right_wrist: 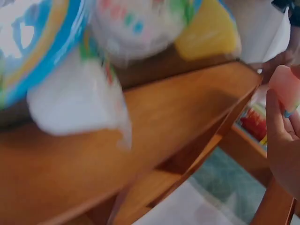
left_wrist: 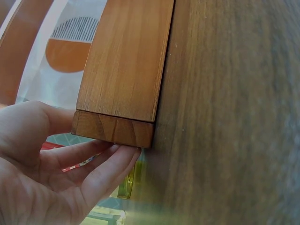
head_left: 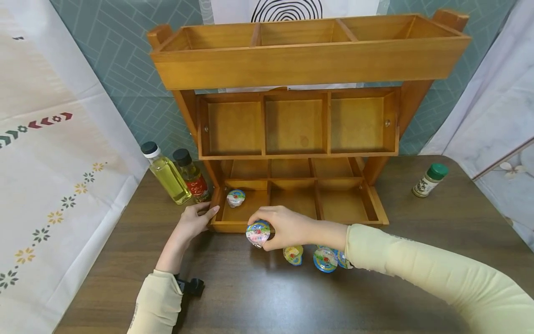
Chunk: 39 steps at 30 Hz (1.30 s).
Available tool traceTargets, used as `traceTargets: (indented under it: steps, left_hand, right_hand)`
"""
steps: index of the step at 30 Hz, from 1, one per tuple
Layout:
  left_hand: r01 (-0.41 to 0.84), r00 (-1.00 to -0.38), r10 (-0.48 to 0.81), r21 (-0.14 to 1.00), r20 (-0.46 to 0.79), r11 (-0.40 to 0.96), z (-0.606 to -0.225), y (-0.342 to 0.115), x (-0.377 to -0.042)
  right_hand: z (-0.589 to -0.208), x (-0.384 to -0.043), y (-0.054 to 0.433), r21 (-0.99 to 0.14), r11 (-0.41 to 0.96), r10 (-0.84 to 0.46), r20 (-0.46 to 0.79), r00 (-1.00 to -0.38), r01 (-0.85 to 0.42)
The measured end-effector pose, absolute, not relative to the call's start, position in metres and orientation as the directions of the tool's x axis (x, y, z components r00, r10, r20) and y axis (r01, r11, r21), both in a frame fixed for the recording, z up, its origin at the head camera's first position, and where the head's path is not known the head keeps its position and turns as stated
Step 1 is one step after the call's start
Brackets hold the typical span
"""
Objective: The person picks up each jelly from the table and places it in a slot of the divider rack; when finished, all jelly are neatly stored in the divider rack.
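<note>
My right hand [head_left: 288, 228] pinches a small pink jelly cup [head_left: 257, 233] with a printed foil lid, just in front of the bottom tray of a wooden rack [head_left: 308, 67]. The right wrist view shows the cup's pink body [right_wrist: 283, 86] between thumb and fingers. At the rack's front left corner, my left hand [head_left: 196, 218] grips the tray's end, thumb on one face and fingers against another. Another jelly cup [head_left: 236, 198] sits in the left compartment of that tray. Several more, including a yellow cup [head_left: 293, 254] and a blue-rimmed cup [head_left: 325, 259], lie on the table, partly hidden by my right arm.
Beside the rack on the left stand a bottle of yellow oil [head_left: 171, 177] and a red-labelled olive oil bottle [head_left: 193, 178]. A green-capped seasoning jar [head_left: 429, 180] stands to the right. The rack's upper tiers overhang the bottom tray.
</note>
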State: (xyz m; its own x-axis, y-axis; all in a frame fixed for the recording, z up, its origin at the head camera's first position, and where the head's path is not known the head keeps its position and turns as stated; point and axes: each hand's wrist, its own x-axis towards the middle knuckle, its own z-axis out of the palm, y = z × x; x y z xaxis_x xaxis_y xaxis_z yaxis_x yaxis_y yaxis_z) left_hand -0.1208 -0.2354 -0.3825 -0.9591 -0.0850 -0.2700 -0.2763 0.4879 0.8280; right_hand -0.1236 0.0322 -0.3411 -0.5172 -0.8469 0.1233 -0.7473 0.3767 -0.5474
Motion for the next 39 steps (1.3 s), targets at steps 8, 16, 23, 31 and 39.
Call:
traceTargets:
  steps: [8,16,23,31,39]
  left_hand:
    - [-0.289,-0.955,-0.095,0.820,-0.280,0.494,-0.383,-0.234,-0.120]
    - [-0.291,-0.955,-0.094,0.815,-0.283,0.501,-0.382,-0.236,-0.121]
    - [-0.283,-0.957,-0.093,0.812,-0.275,0.510,-0.384,-0.237,-0.122]
    - [-0.276,-0.959,-0.089,0.817,-0.269,0.506,-0.384,-0.238,-0.122]
    - [-0.278,-0.959,-0.091,0.824,-0.269,0.494,-0.384,-0.237,-0.123]
  right_hand:
    - [-0.337,-0.151,0.031,-0.544,0.354,-0.840,0.171,-0.514,-0.760]
    - [-0.340,-0.172,0.018,-0.541,0.377,-0.830,0.163,-0.533,-0.752]
    - [-0.350,-0.187,0.008,-0.514,0.426,-0.811,0.149,-0.566,-0.745]
    - [-0.359,-0.194,0.001,-0.504,0.459,-0.803,0.115,-0.584,-0.731]
    - [-0.364,-0.200,-0.004,-0.479,0.499,-0.818,0.016,-0.575,-0.722]
